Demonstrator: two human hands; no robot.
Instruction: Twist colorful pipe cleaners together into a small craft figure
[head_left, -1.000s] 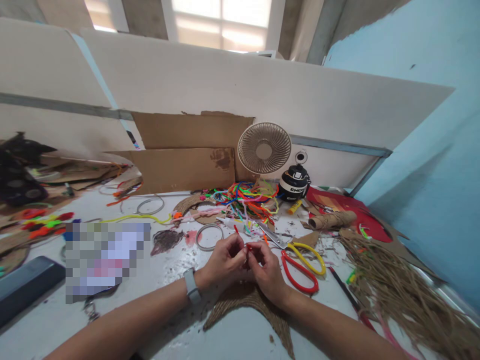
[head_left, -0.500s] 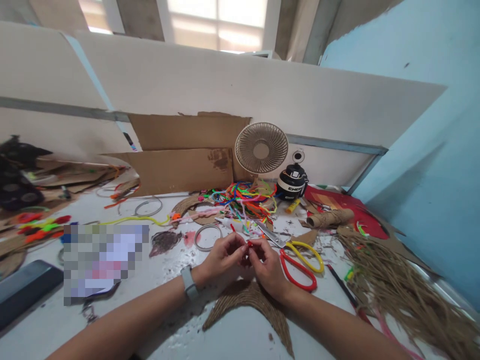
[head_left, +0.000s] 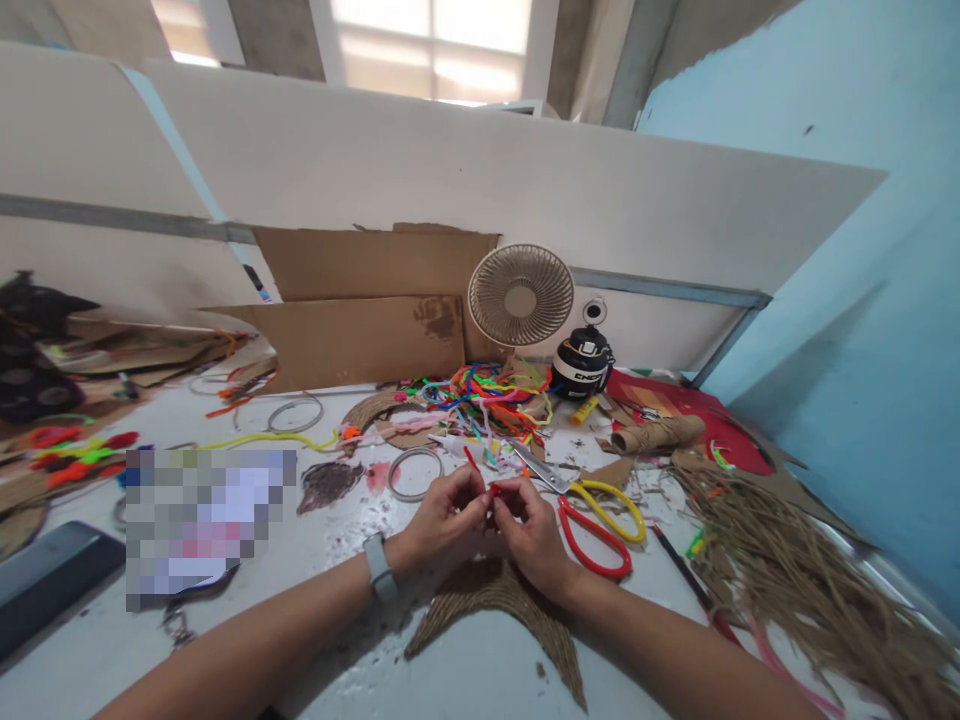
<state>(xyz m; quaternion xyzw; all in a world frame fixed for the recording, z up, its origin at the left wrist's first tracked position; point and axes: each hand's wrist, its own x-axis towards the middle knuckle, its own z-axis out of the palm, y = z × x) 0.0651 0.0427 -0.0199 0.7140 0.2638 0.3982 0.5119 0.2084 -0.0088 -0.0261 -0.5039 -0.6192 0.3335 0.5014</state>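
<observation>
A red pipe cleaner (head_left: 472, 459) is pinched between my two hands, its free end sticking up past the left fingers and a bent bit showing at the right fingertips. My left hand (head_left: 451, 512) has thumb and fingers closed on it. Facing it, my right hand (head_left: 529, 528) is closed on the same piece, fingertips nearly touching the left ones. Just below both hands lies a crescent-shaped piece wrapped in brown cord (head_left: 491, 590), on the table. Scissors (head_left: 600, 515) with one red and one yellow handle lie beside my right hand.
Behind my hands is a heap of coloured pipe cleaners (head_left: 495, 400), with a fan (head_left: 520, 295) and a black jar (head_left: 582, 365) beyond. Brown cord strands (head_left: 795, 570) spread at right. A wire ring (head_left: 416, 474) lies left of centre; a dark phone-like object (head_left: 56, 590) sits at far left.
The red pipe cleaner's upright end leans a little differently, and my fingertips have shifted slightly around it. The rest of the table looks the same.
</observation>
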